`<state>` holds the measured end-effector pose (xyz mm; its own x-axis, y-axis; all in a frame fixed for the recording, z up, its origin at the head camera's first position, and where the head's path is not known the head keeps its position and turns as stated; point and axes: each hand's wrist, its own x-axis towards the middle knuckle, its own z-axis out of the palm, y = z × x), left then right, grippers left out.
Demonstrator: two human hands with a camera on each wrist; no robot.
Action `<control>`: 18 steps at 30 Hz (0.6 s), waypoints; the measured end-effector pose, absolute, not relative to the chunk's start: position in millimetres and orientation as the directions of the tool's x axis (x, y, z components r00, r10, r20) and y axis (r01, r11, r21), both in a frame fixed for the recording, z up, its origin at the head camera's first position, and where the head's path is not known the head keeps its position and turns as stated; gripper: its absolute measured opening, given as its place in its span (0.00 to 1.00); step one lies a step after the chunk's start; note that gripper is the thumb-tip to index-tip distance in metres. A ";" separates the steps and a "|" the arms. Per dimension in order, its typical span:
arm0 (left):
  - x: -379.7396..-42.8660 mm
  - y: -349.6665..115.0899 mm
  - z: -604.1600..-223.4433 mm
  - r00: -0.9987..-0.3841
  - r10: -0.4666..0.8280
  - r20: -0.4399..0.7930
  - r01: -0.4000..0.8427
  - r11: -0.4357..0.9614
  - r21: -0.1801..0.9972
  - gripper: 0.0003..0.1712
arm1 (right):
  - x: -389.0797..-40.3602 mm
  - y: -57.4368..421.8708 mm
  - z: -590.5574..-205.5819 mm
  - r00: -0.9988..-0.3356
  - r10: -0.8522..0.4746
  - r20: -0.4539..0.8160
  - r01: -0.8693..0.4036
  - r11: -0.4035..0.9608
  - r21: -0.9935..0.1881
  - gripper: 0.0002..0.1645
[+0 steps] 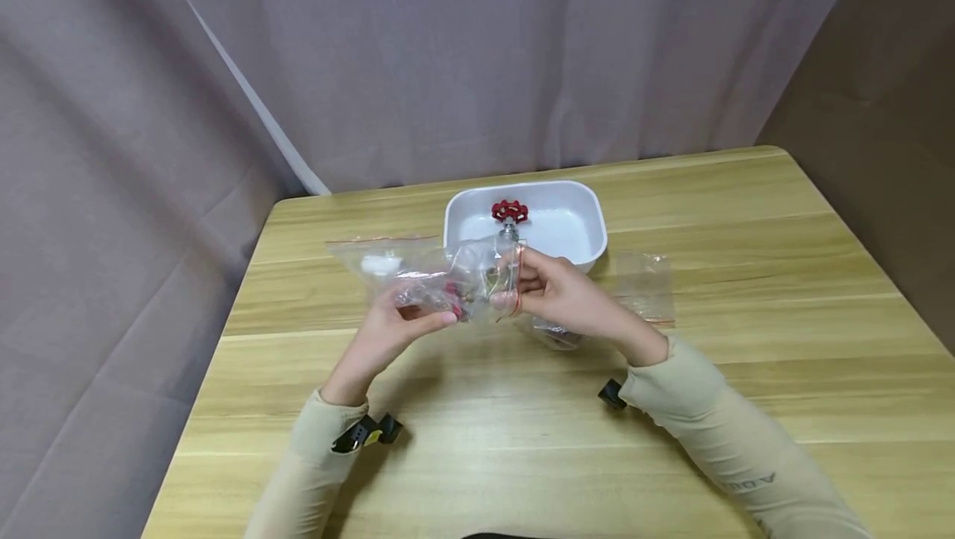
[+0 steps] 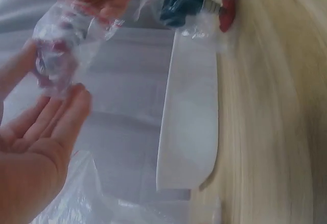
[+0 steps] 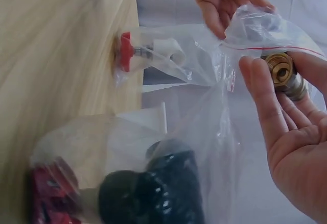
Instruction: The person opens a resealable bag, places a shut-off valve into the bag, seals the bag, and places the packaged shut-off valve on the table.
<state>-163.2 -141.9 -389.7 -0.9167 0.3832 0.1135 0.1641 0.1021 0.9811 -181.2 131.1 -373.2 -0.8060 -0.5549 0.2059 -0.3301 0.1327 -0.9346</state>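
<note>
Valve (image 3: pixel 285 76): it is between the two hands, and I judge it one piece, its brass end (image 3: pixel 280 71) bare at the right hand, its red wheel (image 2: pixel 53 63) in plastic at the left hand.
Right hand (image 1: pixel 563 290): thumb and fingers are curled and clamped on the brass end, just beside the red zip line of the clear bag (image 3: pixel 255 27).
Left hand (image 1: pixel 388 340): thumb and fingers hold the red wheel from two sides, through the bag.
Weight: rather heavy for its size, I would expect, as brass usually is.
Stiffness: the metal should not bend; the bag looks thin and soft, and an edge could tear it.
Slip: smooth plastic may slide over the wheel, so the left grip seems less sure.
Best hold: around the brass end, with the wheel steadied by its rim.
Neighbours: white tray (image 1: pixel 552 184) beyond both hands; bagged green valve (image 3: pixel 153 193) below the right hand.
</note>
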 end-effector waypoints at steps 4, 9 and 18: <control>-164.4 -138.0 -391.4 -0.917 0.346 0.198 0.250 0.113 0.962 0.15 | -182.5 130.7 -376.5 -0.816 -0.533 0.222 -0.313 0.084 -0.946 0.26; -163.6 -143.3 -391.9 -0.946 0.265 0.186 0.230 0.145 0.962 0.10 | -184.9 132.9 -376.5 -0.823 -0.506 0.257 -0.322 0.044 -0.946 0.23; -162.7 -172.8 -393.8 -0.989 0.109 0.095 0.114 0.179 0.977 0.14 | -203.5 172.1 -364.6 -0.916 -0.319 0.243 -0.313 0.190 -0.931 0.20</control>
